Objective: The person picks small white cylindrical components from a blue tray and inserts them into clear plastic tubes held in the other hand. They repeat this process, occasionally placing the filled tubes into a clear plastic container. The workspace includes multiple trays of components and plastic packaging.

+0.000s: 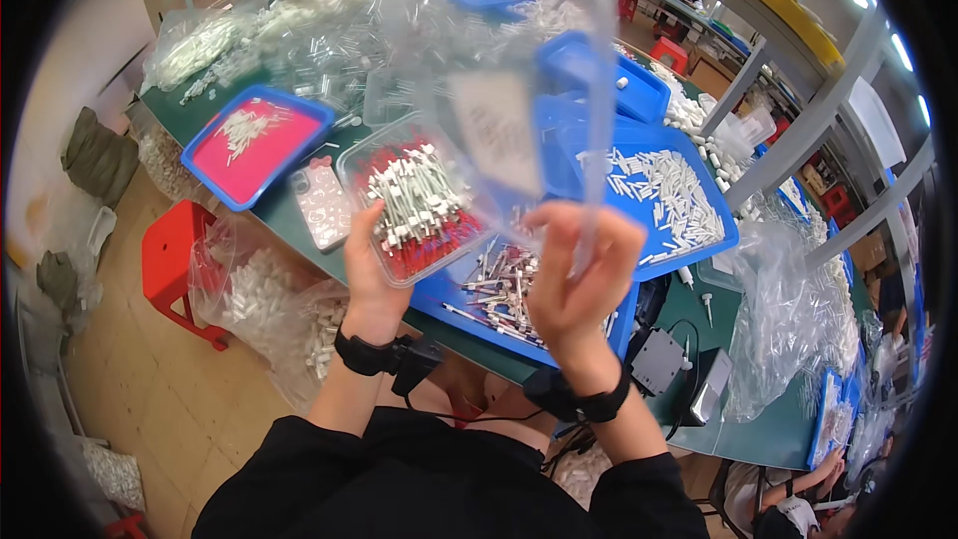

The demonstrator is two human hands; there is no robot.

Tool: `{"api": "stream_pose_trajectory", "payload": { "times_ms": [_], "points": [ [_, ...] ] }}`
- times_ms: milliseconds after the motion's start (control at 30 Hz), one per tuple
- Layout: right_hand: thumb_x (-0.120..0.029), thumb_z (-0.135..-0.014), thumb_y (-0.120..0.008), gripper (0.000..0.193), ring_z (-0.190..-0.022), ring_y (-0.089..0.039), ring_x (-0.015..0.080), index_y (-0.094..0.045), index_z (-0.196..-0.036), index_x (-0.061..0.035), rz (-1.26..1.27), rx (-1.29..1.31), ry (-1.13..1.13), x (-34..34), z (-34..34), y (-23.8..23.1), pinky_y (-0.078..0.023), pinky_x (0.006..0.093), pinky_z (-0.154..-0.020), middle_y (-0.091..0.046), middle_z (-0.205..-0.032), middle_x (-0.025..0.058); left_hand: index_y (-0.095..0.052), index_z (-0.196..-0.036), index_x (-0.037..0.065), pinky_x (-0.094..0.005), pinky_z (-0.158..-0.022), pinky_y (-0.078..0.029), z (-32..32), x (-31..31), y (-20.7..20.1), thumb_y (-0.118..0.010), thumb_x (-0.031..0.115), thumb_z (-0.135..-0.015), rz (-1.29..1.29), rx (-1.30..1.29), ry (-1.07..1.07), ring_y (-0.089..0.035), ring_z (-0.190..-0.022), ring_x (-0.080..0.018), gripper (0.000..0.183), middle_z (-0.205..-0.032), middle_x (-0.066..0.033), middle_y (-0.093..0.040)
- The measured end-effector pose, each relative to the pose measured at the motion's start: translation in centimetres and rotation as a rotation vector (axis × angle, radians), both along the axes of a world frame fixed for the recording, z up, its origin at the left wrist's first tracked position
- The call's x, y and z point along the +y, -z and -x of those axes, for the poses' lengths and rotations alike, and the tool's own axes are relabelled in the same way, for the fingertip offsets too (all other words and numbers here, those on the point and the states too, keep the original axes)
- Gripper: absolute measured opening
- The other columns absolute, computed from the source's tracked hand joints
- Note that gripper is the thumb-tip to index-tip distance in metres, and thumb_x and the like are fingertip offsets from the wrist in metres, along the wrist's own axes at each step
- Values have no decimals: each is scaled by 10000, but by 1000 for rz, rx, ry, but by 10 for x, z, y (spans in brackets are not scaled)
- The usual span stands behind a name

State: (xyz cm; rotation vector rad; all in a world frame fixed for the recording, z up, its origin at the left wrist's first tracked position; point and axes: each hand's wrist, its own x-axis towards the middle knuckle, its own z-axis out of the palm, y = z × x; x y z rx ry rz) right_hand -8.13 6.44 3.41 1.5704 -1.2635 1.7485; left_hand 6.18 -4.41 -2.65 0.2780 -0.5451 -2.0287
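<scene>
My left hand (pixel 371 277) grips the near left corner of a clear plastic box (pixel 345 162). The box is packed with slim white-headed parts (pixel 424 190) that have red ends. In my right hand (pixel 584 274) is a clear rectangular lid (pixel 597 90), raised on edge above and to the right of the box and blurred. A white label (pixel 497 130) shows on the lid. Below both hands a blue tray (pixel 449 311) holds loose white and dark red parts, partly hidden by my right hand.
To the right, a blue tray (pixel 734 232) holds white tubes; a pink-bottomed tray (pixel 228 178) and a patterned case (pixel 321 205) lie left. Plastic bags (pixel 778 309) of white pieces crowd the green table (pixel 758 437). Grey shelf posts (pixel 788 130) rise at right; a red stool (pixel 170 260) stands left.
</scene>
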Motion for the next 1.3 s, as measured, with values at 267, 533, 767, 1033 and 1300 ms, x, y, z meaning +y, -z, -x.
{"api": "stream_pose_trajectory", "payload": {
  "times_ms": [267, 533, 767, 1033, 1300],
  "points": [
    [-97, -884, -587, 182, -590, -653, 244, -537, -1057, -74, -348, 254, 477, -86, 57, -29, -490, 358, -498, -648, -823, 83, -533, -1227, -37, -398, -913, -511, -50, -27, -7, -460, 268, -944, 77, -113, -165, -648, -1006, -257, 422, -1142, -139, -650],
    [-91, -783, -621, 339, -780, -702, 303, -540, -1109, -45, -1012, 681, 436, -156, 70, 24, -549, 411, -636, -661, -895, 138, -533, -1234, -35, -398, -910, -531, -68, -129, -48, -450, 283, -958, 253, -418, -267, -660, -993, -246, 429, -1146, -152, -647],
    [-202, -768, -671, 364, -805, -681, 334, -560, -1076, -41, -1074, 588, 227, -110, 42, 15, -542, 427, -669, -638, -938, 157, -574, -1130, -60, -455, -711, -575, -19, -256, -38, -578, 368, -898, 372, -1052, -231, -662, -854, -305, 487, -1027, -180, -638],
    [-279, -850, -651, 329, -816, -647, 347, -551, -1061, -48, -1202, 477, 9, 11, 47, -21, -525, 427, -691, -614, -942, 150, -609, -1019, -95, -541, -631, -602, 44, -289, -23, -606, 286, -847, 383, -1142, -198, -680, -844, -368, 418, -997, -212, -652],
    [-271, -886, -628, 286, -797, -641, 345, -577, -1081, -68, -1276, 295, -59, 72, 45, -39, -518, 417, -691, -622, -925, 136, -665, -910, -106, -452, -714, -570, 47, -344, 2, -678, 274, -758, 946, -1858, -499, -690, -833, -406, 410, -909, -315, -666]
  ]
}}
